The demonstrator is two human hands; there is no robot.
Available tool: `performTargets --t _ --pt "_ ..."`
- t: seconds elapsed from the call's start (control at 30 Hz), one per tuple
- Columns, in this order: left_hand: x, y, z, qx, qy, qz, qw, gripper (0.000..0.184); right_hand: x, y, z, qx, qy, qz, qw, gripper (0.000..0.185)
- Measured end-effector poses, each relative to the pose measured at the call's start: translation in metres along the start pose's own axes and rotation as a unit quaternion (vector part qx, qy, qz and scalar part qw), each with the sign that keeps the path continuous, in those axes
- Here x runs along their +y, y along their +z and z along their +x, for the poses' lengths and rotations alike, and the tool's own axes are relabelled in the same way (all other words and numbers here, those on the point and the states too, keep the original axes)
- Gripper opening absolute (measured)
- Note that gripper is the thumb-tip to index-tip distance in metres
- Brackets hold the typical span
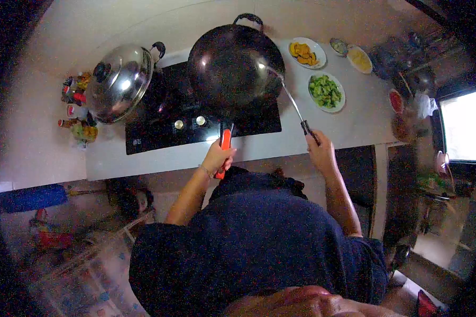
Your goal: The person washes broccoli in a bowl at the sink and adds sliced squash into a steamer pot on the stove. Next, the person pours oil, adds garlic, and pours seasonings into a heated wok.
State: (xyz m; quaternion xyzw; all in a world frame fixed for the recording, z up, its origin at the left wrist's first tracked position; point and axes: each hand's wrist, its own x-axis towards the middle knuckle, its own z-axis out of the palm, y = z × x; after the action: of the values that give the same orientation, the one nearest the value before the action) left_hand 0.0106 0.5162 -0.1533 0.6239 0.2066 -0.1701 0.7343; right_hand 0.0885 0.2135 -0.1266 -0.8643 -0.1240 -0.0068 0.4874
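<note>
A large dark wok (232, 68) sits on the black stove (158, 134). My left hand (218, 157) is wrapped round the wok's red and black handle (226, 138), at the stove's front edge. My right hand (321, 149) grips the black handle of a metal utensil (292, 100), whose far end reaches into the right side of the wok. No food can be made out inside the wok. To its right, a plate of green vegetables (327, 92) and a plate of orange pieces (303, 53) rest on the white counter (296, 129).
On the stove's left side stands a second pan under a shiny domed lid (120, 83). Bottles and jars (78, 111) line the far left. Further right are a plate of yellow food (360, 59), a small bowl (338, 46) and a red item on a dish (396, 101).
</note>
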Motion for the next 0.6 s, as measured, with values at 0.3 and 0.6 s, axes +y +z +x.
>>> performTargets --t 0.3,0.6 --pt "0.021 0.001 -0.017 -0.056 0.023 -0.01 0.998 0.025 -0.055 -0.019 -0.01 -0.064 0.242 0.178 0.952 0.023" --pt "0.022 0.014 -0.024 -0.061 0.017 0.098 0.993 0.029 -0.07 -0.028 -0.059 -0.023 0.268 0.144 0.952 0.02"
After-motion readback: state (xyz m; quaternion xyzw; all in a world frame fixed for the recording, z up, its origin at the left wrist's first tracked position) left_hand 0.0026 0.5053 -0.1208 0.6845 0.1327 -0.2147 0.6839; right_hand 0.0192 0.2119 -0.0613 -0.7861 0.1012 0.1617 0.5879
